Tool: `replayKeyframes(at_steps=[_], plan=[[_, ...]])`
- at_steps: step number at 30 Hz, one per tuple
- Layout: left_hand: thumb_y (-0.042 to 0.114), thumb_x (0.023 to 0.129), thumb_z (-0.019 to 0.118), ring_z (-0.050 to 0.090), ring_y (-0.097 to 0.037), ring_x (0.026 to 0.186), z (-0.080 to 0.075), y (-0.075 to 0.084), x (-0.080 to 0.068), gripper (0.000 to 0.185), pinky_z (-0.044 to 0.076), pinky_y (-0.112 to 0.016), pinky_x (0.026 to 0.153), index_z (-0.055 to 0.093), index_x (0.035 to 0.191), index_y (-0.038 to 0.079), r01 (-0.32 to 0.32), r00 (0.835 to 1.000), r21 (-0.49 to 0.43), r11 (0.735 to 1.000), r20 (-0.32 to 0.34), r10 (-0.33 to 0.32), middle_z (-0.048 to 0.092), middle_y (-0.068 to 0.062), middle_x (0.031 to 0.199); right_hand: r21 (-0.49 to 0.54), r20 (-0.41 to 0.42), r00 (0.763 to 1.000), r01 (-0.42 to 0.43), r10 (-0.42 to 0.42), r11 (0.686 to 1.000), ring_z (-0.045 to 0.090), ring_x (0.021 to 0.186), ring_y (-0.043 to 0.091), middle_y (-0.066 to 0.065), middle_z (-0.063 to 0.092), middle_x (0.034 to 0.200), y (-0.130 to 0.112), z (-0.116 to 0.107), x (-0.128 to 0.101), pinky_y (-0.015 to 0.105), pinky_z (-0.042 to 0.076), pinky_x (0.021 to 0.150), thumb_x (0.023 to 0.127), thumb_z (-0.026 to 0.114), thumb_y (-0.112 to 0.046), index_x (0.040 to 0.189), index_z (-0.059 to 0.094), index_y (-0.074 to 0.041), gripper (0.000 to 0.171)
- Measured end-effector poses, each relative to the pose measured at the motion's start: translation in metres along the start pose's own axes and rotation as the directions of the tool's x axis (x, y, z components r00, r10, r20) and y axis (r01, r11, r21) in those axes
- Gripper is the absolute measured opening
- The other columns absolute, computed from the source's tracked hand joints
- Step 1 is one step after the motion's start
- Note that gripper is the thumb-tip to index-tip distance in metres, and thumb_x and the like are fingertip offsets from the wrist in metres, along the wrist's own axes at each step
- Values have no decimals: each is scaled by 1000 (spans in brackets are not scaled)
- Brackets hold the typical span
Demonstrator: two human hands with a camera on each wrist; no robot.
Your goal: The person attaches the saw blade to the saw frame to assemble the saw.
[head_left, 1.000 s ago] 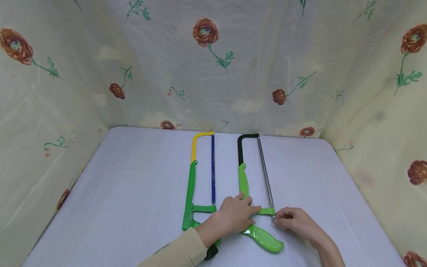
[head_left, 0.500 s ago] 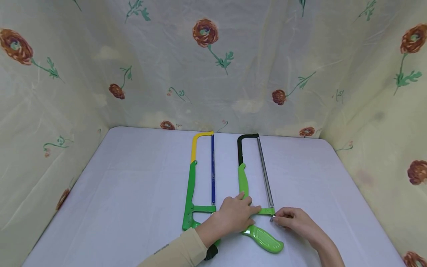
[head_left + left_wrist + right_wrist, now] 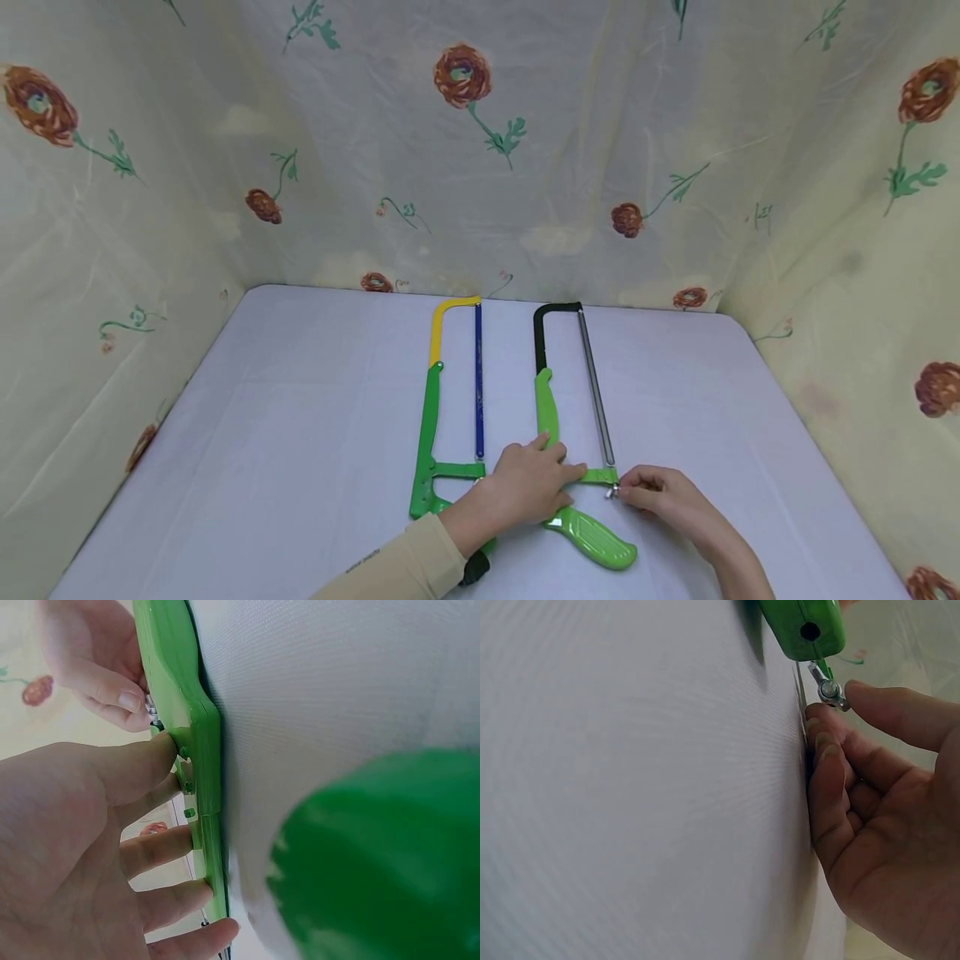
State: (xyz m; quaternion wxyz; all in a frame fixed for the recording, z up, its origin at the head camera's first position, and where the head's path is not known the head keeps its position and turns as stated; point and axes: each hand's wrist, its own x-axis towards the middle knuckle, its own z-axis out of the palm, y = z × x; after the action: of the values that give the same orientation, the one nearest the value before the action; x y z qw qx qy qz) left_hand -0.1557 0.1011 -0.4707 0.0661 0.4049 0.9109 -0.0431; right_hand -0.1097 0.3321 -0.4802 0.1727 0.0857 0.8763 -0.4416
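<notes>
A light-green hacksaw (image 3: 550, 417) with a black frame end and a grey blade (image 3: 596, 392) lies on the table's near middle. My left hand (image 3: 525, 487) lies flat on it where the frame meets the handle (image 3: 596, 537), and its fingers (image 3: 161, 847) press along the green frame (image 3: 196, 742). My right hand (image 3: 656, 493) pinches the small metal wing nut (image 3: 613, 492) at the blade's near end. In the right wrist view the thumb and forefinger (image 3: 832, 731) close on that nut (image 3: 829, 690).
A second hacksaw (image 3: 431, 417), dark green and yellow with a blue blade (image 3: 478, 383), lies parallel just to the left. The table (image 3: 300, 417) wears a pale cloth. Flowered curtains (image 3: 480, 150) close off the back and both sides.
</notes>
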Motion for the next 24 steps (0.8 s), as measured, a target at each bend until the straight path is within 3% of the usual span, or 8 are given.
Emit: replayKeyframes(at_steps=[24], plan=[[55, 98, 51, 45, -22, 142, 0, -1, -2, 50, 58, -34, 88, 43, 146, 46, -9, 1000, -24, 1000, -7, 9, 55, 9, 139, -34, -36, 999, 0, -2, 999, 52, 80, 12, 3, 65, 90, -2, 3, -2, 22, 44, 66, 89, 69, -14, 99, 69, -2, 16]])
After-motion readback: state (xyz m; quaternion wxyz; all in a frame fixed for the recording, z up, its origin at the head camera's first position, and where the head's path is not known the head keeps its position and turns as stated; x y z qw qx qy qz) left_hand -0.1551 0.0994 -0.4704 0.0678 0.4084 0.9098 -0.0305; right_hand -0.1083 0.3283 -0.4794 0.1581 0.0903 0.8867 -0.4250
